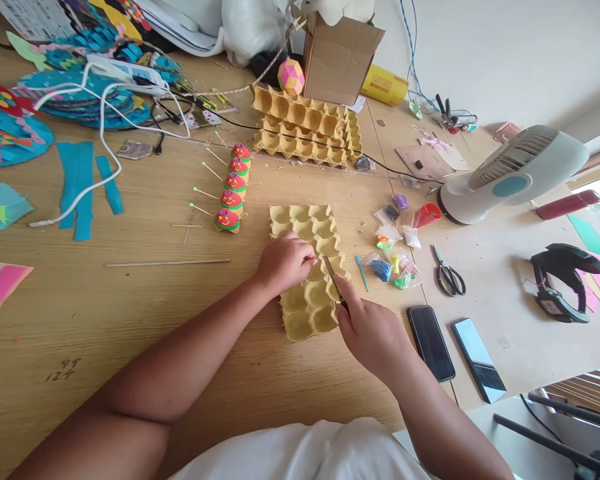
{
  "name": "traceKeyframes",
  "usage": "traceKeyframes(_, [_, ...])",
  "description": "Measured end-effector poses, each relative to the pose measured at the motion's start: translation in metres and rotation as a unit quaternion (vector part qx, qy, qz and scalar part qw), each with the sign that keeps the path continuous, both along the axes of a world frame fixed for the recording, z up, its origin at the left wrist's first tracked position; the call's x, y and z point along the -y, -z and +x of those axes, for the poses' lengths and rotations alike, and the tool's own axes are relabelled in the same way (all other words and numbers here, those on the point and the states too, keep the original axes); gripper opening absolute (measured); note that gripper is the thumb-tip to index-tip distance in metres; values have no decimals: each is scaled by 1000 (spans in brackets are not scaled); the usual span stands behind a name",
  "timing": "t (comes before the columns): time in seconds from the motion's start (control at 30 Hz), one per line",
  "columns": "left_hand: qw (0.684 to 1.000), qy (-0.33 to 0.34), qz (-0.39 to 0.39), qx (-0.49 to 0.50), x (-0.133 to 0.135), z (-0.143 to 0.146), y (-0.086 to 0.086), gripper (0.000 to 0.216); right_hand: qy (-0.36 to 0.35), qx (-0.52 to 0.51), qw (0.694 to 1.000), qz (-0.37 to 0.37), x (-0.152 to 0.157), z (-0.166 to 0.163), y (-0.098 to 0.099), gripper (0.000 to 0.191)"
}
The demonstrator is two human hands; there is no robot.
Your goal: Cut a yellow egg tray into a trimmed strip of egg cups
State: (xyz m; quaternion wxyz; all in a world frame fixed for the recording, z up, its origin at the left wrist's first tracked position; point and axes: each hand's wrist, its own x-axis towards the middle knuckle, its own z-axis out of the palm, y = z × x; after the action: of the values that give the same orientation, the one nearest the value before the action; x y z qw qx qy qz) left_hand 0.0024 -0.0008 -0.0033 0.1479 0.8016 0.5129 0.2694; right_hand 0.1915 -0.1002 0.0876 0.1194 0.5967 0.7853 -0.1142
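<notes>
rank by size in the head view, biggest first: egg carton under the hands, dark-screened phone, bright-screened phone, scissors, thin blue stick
1. Egg carton
2. Dark-screened phone and bright-screened phone: too alike to rank
3. Scissors
4. Thin blue stick

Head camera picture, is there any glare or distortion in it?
In the head view, light washes out the right edge; the right-hand phone mirrors brightness, the other phone looks dark; the fan seems stretched outward, probably by the lens; the left hand and right hand look fairly clear.
</notes>
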Motion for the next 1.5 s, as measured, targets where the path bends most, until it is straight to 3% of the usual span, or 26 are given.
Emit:
traceKeyframes(1.0, [1000,-8,15,-3,0,1,0,19,-5,67,997,-28,0,-12,11,59])
traceKeyframes(1.5, [1000,-11,6,3,1,1,-1,16,11,18,1000,6,2,-4,17,56])
